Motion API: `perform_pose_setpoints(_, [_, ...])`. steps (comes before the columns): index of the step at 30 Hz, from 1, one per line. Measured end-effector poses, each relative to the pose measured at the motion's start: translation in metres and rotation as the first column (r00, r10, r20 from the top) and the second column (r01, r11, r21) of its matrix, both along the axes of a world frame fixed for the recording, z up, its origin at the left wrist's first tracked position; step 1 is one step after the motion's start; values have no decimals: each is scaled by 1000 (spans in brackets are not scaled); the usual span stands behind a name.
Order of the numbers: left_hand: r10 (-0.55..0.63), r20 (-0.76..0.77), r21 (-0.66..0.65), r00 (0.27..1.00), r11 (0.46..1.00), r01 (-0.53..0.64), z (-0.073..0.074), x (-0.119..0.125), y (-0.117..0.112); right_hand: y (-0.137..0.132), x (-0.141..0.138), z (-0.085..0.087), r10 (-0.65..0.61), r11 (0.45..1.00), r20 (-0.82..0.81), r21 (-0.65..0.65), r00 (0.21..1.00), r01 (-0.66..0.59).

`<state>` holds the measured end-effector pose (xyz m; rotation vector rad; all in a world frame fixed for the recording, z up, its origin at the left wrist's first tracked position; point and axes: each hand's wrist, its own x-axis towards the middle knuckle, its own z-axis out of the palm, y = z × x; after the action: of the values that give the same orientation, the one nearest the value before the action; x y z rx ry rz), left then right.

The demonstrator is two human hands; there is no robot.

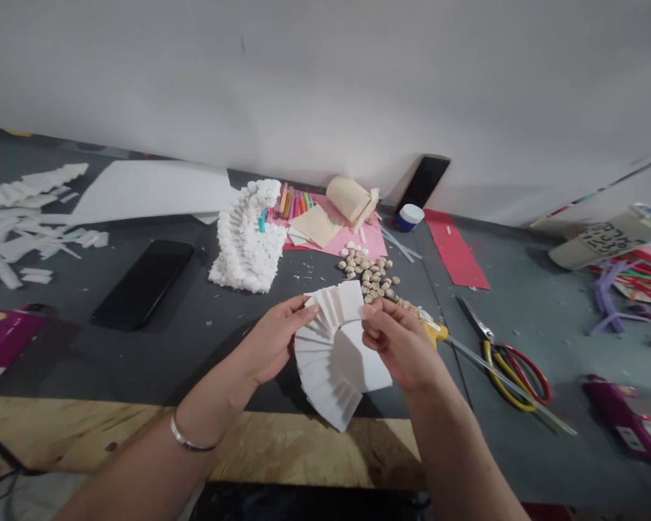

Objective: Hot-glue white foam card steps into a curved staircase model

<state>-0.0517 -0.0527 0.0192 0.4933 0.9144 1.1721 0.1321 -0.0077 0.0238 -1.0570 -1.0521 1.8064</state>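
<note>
I hold a white fan-like spiral of stacked paper steps above the dark table. My left hand grips its left edge with curled fingers. My right hand pinches its upper right edge. A second white spiral staircase model stands on the table behind them.
A black phone lies left; another phone leans on the wall. Small wooden discs, pink paper with coloured sticks, a glue jar, red paper, scissors, white paper strips and magenta glue guns lie around.
</note>
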Motion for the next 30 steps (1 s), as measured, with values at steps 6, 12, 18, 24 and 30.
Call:
perform_pose_setpoints(6, [9, 7, -23, 1000, 1000, -9, 3, 1, 1, 1, 1, -1, 12, 1000, -1, -7, 1000, -12])
perform_pose_setpoints(12, [8, 7, -22, 1000, 1000, -8, 3, 1, 1, 2, 1, -1, 23, 1000, 13, -6, 1000, -23])
perform_pose_setpoints(18, [11, 3, -30, 1000, 999, -11, 1, 0, 1, 2, 0, -2, 20, 1000, -5, -8, 1000, -20])
perform_pose_setpoints(24, [1, -3, -13, 1000, 1000, -1, -1, 0, 0, 3, 1, -4, 14, 1000, 35, 3, 999, -14])
perform_pose_setpoints(30, [-1, 5, -7, 1000, 1000, 1, -1, 0, 0, 2, 1, -4, 13, 1000, 49, 5, 999, -13])
